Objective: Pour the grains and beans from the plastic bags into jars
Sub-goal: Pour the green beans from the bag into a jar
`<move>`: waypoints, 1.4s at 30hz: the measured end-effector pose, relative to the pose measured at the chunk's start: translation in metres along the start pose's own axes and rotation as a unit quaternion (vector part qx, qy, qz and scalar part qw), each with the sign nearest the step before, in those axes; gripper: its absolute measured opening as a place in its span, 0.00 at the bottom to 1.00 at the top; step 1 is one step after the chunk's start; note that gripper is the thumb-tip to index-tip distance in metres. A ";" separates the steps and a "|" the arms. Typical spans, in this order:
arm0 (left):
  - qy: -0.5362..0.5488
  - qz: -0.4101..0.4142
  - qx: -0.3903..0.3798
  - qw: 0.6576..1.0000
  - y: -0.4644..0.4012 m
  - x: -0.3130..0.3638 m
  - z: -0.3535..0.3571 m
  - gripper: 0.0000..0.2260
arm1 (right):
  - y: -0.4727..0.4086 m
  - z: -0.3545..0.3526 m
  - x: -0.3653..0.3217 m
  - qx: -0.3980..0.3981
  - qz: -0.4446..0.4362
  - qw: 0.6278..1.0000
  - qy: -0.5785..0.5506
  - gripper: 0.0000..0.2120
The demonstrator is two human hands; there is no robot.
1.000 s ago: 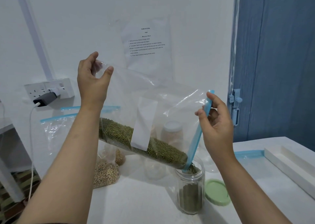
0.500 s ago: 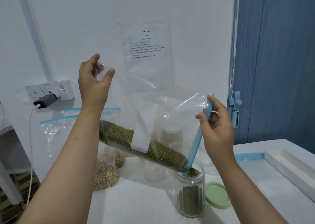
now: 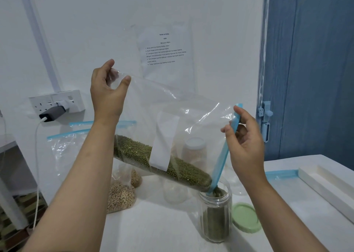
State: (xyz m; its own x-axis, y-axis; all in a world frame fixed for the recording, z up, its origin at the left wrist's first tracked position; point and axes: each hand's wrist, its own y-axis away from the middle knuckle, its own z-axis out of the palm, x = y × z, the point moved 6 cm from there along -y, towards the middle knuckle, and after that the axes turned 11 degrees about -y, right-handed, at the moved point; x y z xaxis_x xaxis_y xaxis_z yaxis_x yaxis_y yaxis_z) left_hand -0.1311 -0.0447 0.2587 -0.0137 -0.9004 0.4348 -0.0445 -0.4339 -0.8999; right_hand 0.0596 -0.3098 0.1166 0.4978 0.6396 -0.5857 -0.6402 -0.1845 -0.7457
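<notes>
A: Two hands, one bag tilting over the jar. We are pinching its upper corner with the left hand, fingers curled.

B: Right hand is pinching the blue zip strip. Green beans are lying along the lower fold, spilling into the jar on the surface. Green lid beside it.

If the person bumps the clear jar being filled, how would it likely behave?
The clear jar is tall and narrow, so probably tippable. It is open, its green lid lying beside it, so beans could spill. The beans inside likely steady it somewhat.
</notes>
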 end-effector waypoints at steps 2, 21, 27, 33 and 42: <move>0.001 0.003 -0.002 1.000 0.000 0.001 0.000 0.21 | 0.000 0.000 0.001 -0.002 0.001 1.000 0.003 0.20; 0.016 0.007 -0.002 1.000 -0.002 -0.003 0.003 0.21 | -0.002 0.000 0.002 0.007 -0.002 1.000 0.010 0.20; 0.015 0.011 -0.005 1.000 -0.002 -0.002 0.004 0.21 | -0.002 0.000 0.002 0.007 0.001 1.000 0.008 0.20; 0.014 0.010 -0.007 1.000 -0.001 0.000 0.004 0.21 | -0.002 0.000 0.001 0.013 0.000 1.000 0.010 0.20; 0.015 0.009 -0.007 1.000 0.000 0.001 0.004 0.21 | -0.003 -0.002 0.002 0.018 0.003 1.000 0.017 0.20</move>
State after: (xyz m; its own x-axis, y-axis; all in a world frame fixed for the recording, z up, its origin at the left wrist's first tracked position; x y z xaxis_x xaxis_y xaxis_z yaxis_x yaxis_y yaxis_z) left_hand -0.1268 -0.0459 0.2588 -0.0439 -0.9063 0.4203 -0.0572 -0.4178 -0.9068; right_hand 0.0634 -0.3094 0.1167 0.5130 0.6122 -0.6017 -0.6641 -0.1612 -0.7301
